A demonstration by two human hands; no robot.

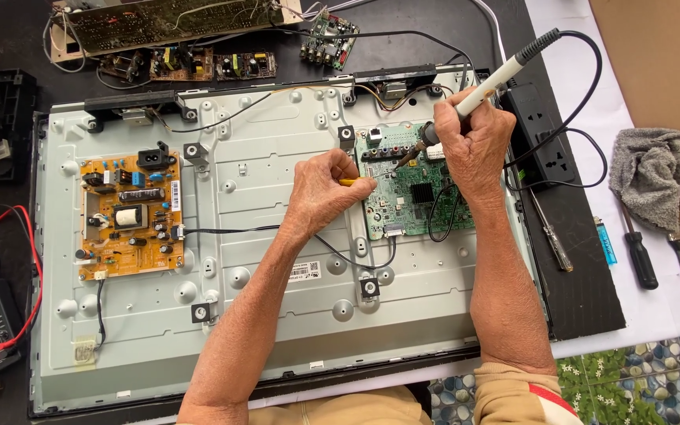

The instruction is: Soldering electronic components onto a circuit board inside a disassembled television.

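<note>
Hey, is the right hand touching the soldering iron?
Touching. The head view shows the right hand wrapped around the soldering iron, fingers closed on its white handle above the green circuit board.

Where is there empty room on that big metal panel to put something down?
Bare metal panel lies along the bottom, below the black cable, between the orange board and the left hand. It is crowded at the green board, where both hands, the right hand holding the soldering iron, work.

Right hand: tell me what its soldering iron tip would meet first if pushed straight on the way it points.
The right hand aims the soldering iron down-left; its tip would likely first meet the green circuit board, near the left hand and its yellow tool. Depth is unclear.
</note>
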